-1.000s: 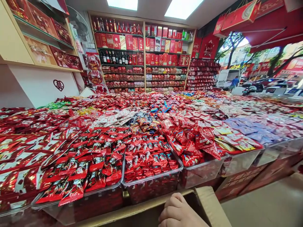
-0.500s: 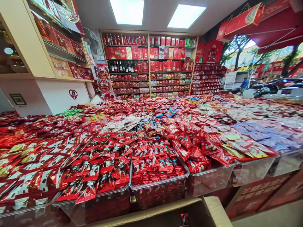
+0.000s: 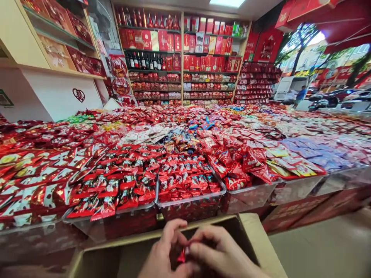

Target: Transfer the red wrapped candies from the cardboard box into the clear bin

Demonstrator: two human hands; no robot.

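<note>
Over an open cardboard box (image 3: 262, 237), my left hand (image 3: 166, 251) and my right hand (image 3: 216, 249) are close together at the bottom of the view. Between their fingertips is a small red-wrapped candy (image 3: 181, 256), mostly covered by the fingers. My right thumb and index finger pinch its upper end. The left fingers curl around its other side. Just beyond the box stands a clear plastic bin (image 3: 191, 202) heaped with small red candy packets (image 3: 188, 179).
More clear bins (image 3: 252, 197) of wrapped sweets run left and right along the display front. Behind them spreads a wide bed of packets. Wall shelves (image 3: 182, 58) with bottles and boxes stand at the back. Grey floor (image 3: 315, 247) lies at the right, and a person (image 3: 300, 95) is outside.
Both hands have come into view over the box, holding the red-wrapped candy. The view has tilted down, showing more of the box.
</note>
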